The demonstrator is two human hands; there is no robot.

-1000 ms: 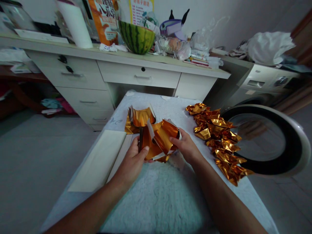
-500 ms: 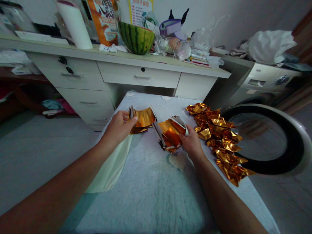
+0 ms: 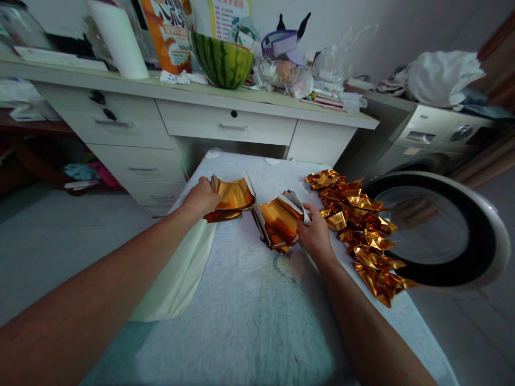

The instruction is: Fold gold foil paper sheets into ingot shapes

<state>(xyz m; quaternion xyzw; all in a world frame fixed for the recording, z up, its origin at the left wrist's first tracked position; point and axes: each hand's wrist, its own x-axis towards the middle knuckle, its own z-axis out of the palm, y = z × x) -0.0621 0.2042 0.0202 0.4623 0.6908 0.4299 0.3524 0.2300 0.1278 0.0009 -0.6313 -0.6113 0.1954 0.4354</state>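
Observation:
My left hand (image 3: 202,198) is closed at the left edge of a curved stack of gold foil paper (image 3: 234,194), its fingertips partly hidden behind the edge. More foil sheets lie beneath that stack. To the right, my right hand (image 3: 316,229) grips the right side of a second bundle of gold foil paper (image 3: 280,219), thumb on the gold face. Pale backs of sheets show along this bundle's edges. The two bundles nearly meet at their inner corners. Beyond my right hand, a row of folded gold foil pieces (image 3: 358,214) lies along the table's right side.
A pale cloth (image 3: 241,300) covers the table under my hands. The open round washing machine door (image 3: 488,236) stands close to its right edge. Behind, a white desk (image 3: 225,126) carries a cut watermelon (image 3: 221,60), a paper roll (image 3: 118,40) and plastic bags.
My left hand has shifted slightly left and curled its fingers round the edge of the left stack. My right hand keeps its hold, and the view has moved a little.

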